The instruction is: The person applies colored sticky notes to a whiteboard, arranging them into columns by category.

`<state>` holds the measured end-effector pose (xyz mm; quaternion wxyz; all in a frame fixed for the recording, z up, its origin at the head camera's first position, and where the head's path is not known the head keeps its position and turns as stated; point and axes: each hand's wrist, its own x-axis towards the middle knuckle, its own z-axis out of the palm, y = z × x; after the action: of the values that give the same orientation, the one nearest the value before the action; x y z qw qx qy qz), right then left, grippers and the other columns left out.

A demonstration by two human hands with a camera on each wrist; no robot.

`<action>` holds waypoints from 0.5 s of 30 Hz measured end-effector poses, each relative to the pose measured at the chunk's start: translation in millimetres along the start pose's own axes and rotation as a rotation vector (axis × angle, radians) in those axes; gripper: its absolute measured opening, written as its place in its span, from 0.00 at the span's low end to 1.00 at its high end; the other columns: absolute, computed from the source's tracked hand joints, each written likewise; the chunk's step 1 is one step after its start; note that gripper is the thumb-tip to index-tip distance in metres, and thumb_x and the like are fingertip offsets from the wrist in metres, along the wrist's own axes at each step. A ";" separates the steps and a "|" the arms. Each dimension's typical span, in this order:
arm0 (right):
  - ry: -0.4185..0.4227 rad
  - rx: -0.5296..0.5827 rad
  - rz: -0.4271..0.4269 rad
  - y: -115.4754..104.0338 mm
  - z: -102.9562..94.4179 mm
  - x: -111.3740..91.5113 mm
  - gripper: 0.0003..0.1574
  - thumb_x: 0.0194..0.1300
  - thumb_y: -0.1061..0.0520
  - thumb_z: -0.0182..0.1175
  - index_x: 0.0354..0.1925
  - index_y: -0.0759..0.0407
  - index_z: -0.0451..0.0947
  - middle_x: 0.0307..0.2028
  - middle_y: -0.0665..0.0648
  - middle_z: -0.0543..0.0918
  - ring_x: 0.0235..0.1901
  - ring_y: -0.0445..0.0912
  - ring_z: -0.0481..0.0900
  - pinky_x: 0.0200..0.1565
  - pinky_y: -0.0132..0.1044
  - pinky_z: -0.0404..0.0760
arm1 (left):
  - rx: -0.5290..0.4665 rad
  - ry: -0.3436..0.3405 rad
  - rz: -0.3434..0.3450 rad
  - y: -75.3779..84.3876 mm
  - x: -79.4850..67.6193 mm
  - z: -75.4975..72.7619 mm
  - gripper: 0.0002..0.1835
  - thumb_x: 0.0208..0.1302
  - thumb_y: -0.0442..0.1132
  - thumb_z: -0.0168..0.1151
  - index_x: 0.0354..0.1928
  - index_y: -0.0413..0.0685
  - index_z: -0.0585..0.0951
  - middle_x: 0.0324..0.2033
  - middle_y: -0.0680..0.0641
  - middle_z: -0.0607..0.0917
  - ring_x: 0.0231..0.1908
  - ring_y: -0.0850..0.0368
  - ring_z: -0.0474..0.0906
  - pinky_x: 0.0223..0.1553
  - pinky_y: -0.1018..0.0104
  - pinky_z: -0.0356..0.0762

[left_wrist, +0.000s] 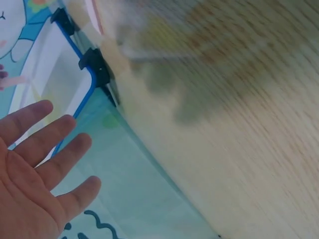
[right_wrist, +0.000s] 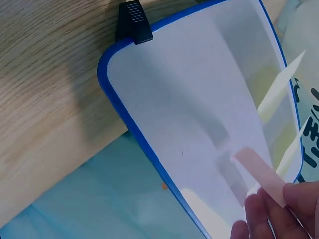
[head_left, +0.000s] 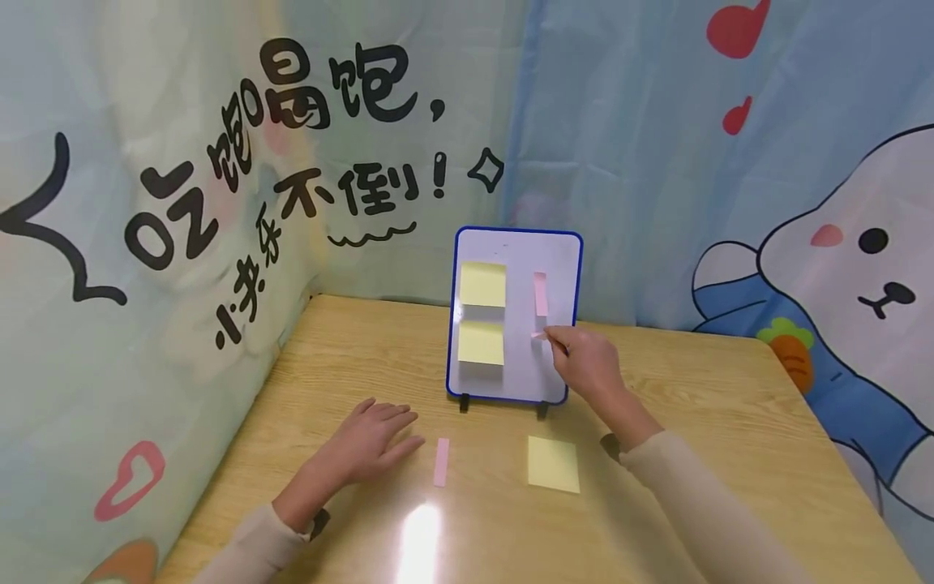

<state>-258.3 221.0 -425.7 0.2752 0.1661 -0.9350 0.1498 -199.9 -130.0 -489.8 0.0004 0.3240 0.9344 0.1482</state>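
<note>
My right hand [head_left: 587,365] pinches a pink sticky strip [right_wrist: 260,173] between thumb and fingers, close in front of a small whiteboard [head_left: 520,373] with a blue rim. Above it, another pink strip [head_left: 540,294] is stuck to the board's right side. Two yellow sticky notes, an upper one [head_left: 482,284] and a lower one [head_left: 481,343], are on the left side, their lower edges lifting off. My left hand [head_left: 372,442] has its fingers spread over the table and holds nothing. Nearest to it is a pink strip [head_left: 441,462] on the tabletop.
A yellow sticky note [head_left: 553,465] lies on the wooden table [head_left: 350,349] in front of the board. Black clip feet [right_wrist: 133,22] prop the board upright. Printed cloth [head_left: 613,162] hangs along the back and left side of the table.
</note>
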 end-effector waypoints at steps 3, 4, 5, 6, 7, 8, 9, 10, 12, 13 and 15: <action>0.042 -0.026 -0.024 0.7 4.3 -0.3 0.09 0.62 0.65 0.64 0.40 0.63 0.88 0.31 0.63 0.89 0.23 0.55 0.83 0.21 0.46 0.78 | -0.002 0.021 -0.002 3.0 2.8 -0.2 0.30 0.74 0.60 0.46 0.64 0.47 0.77 0.63 0.45 0.79 0.65 0.46 0.73 0.70 0.39 0.59; 0.048 -0.032 -0.027 0.9 5.9 -0.1 0.08 0.62 0.65 0.64 0.40 0.63 0.88 0.31 0.63 0.89 0.23 0.55 0.83 0.21 0.46 0.79 | -0.001 0.032 -0.001 4.2 3.9 -0.5 0.30 0.74 0.60 0.46 0.64 0.47 0.77 0.63 0.45 0.79 0.65 0.46 0.73 0.70 0.39 0.59; 0.050 -0.040 -0.026 1.1 7.5 -0.1 0.09 0.61 0.65 0.64 0.40 0.63 0.88 0.31 0.64 0.89 0.24 0.55 0.84 0.22 0.46 0.80 | 0.002 0.040 -0.001 5.1 5.1 -0.5 0.30 0.74 0.60 0.46 0.64 0.47 0.77 0.63 0.46 0.79 0.65 0.46 0.73 0.70 0.39 0.59; 0.050 -0.046 -0.023 0.9 8.6 -0.1 0.09 0.61 0.65 0.65 0.40 0.63 0.88 0.32 0.63 0.89 0.24 0.55 0.84 0.22 0.46 0.80 | 0.004 0.048 0.000 6.4 6.1 -1.0 0.30 0.74 0.60 0.46 0.65 0.47 0.77 0.64 0.46 0.79 0.65 0.46 0.72 0.70 0.40 0.58; 0.049 -0.052 -0.017 0.7 9.7 -0.3 0.09 0.61 0.65 0.65 0.40 0.63 0.88 0.32 0.63 0.89 0.24 0.55 0.84 0.22 0.46 0.80 | 0.007 0.056 0.003 7.3 7.4 -0.9 0.30 0.74 0.60 0.45 0.65 0.48 0.76 0.64 0.46 0.79 0.65 0.46 0.72 0.70 0.40 0.58; 0.046 -0.055 -0.010 0.4 10.8 -0.5 0.09 0.61 0.64 0.65 0.41 0.63 0.88 0.33 0.63 0.89 0.24 0.55 0.83 0.22 0.46 0.80 | 0.007 0.062 0.008 8.4 8.5 -1.1 0.30 0.74 0.60 0.45 0.65 0.48 0.76 0.64 0.46 0.79 0.65 0.46 0.72 0.70 0.39 0.58; 0.047 -0.057 -0.007 0.1 11.6 -0.6 0.09 0.61 0.64 0.65 0.41 0.62 0.88 0.33 0.63 0.89 0.24 0.55 0.84 0.23 0.46 0.80 | 0.008 0.066 0.014 9.3 9.7 -1.1 0.30 0.74 0.60 0.46 0.65 0.48 0.76 0.64 0.46 0.79 0.65 0.46 0.72 0.70 0.39 0.58; 0.049 -0.061 -0.007 0.0 12.7 -0.9 0.09 0.62 0.64 0.64 0.41 0.62 0.88 0.33 0.63 0.90 0.25 0.55 0.84 0.23 0.46 0.81 | 0.010 0.069 0.019 10.2 11.0 -0.9 0.30 0.74 0.60 0.45 0.65 0.48 0.76 0.64 0.47 0.79 0.65 0.46 0.72 0.70 0.39 0.58; 0.061 -0.068 -0.017 -0.3 14.6 -1.9 0.09 0.62 0.64 0.64 0.40 0.62 0.88 0.33 0.63 0.89 0.25 0.55 0.84 0.23 0.46 0.81 | 0.008 0.074 0.028 12.4 13.5 -1.3 0.30 0.74 0.60 0.45 0.65 0.48 0.76 0.64 0.47 0.78 0.65 0.46 0.72 0.70 0.39 0.58; 0.070 -0.072 -0.026 -0.3 15.8 -2.5 0.09 0.62 0.65 0.64 0.40 0.62 0.88 0.33 0.62 0.90 0.25 0.55 0.84 0.24 0.47 0.81 | 0.008 0.078 0.034 13.4 15.0 -1.4 0.30 0.74 0.60 0.45 0.65 0.48 0.76 0.64 0.47 0.78 0.66 0.47 0.72 0.70 0.39 0.58; 0.093 -0.076 -0.045 -0.4 17.9 -3.6 0.08 0.61 0.65 0.65 0.39 0.63 0.88 0.33 0.62 0.90 0.26 0.56 0.85 0.26 0.48 0.82 | 0.015 0.083 0.044 15.6 18.6 -1.9 0.30 0.75 0.60 0.44 0.66 0.48 0.75 0.64 0.48 0.78 0.66 0.47 0.72 0.71 0.40 0.58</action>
<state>-263.6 214.9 -442.0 0.3277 0.1695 -0.9223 0.1153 -205.3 -107.6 -481.9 -0.0441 0.3382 0.9273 0.1545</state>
